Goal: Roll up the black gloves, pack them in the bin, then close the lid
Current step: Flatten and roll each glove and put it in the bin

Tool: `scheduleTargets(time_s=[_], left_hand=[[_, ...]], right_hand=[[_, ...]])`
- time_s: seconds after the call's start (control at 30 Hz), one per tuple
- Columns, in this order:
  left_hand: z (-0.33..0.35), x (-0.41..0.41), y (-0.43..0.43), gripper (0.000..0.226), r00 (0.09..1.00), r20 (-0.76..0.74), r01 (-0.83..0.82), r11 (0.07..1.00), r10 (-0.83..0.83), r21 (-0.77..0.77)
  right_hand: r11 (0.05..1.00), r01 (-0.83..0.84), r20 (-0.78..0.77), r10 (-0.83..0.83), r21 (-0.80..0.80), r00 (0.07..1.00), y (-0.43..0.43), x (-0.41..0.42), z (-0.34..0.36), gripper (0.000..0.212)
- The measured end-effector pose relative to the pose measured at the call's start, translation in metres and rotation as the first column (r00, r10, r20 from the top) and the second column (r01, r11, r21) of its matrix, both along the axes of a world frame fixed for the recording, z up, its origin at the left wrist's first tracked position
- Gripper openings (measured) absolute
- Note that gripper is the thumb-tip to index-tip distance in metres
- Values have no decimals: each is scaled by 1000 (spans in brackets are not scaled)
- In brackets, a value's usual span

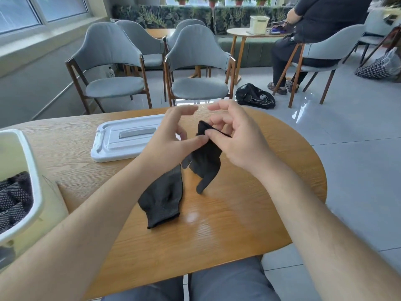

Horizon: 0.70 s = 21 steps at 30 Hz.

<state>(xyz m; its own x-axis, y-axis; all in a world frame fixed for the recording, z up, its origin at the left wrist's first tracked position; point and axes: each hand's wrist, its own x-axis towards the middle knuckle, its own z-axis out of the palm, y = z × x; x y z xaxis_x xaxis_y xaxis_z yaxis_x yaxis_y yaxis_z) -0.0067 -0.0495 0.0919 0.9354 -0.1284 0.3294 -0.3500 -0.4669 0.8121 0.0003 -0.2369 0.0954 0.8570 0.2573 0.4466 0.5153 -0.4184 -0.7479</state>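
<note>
The left hand (171, 135) and right hand (236, 137) both pinch one glove (206, 161) at its cuff, over the bench (249, 213). The second glove (162, 200) lies at seven o'clock from it, the lid (121, 144) at ten, the bin (35, 187) at nine.

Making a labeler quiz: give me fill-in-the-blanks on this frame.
1. The left hand and right hand pinch the raised glove at its ___.
2. The other glove lies on the table under the ___ forearm.
3. The lid lies on the table, so the bin is ___.
Missing: cuff; left; open.
</note>
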Motion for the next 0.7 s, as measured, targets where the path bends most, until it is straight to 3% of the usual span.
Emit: scheduleTargets(time_s=[0.07, 0.13, 0.3, 0.43, 0.57, 0.7], left_hand=[[9, -4, 3, 42, 999, -31, 36, 997, -38, -64], [14, -7, 5, 23, 997, -54, 46, 992, -53, -116], [21, -21, 18, 6, 999, 45, -16, 965, 29, -262], [17, -31, 31, 7, 989, 49, -124, 963, 139, -240], [13, -41, 44, 6, 978, 53, -187, 962, 202, -201], [14, -47, 52, 7, 970, 42, -229, 956, 241, -180]], right_hand=[[998, -62, -21, 63, 21, 998, 2, 3, 8, 41], [995, -89, -19, 90, 47, 996, 7, 5, 12, 41], [977, -109, -137, 136, 185, 981, 15, 7, 12, 39], [978, -138, -147, 162, 159, 976, 25, 8, 6, 17], [941, -179, -210, 244, 288, 947, 37, 6, 7, 19], [929, -204, -230, 281, 310, 932, 46, 6, 9, 15]])
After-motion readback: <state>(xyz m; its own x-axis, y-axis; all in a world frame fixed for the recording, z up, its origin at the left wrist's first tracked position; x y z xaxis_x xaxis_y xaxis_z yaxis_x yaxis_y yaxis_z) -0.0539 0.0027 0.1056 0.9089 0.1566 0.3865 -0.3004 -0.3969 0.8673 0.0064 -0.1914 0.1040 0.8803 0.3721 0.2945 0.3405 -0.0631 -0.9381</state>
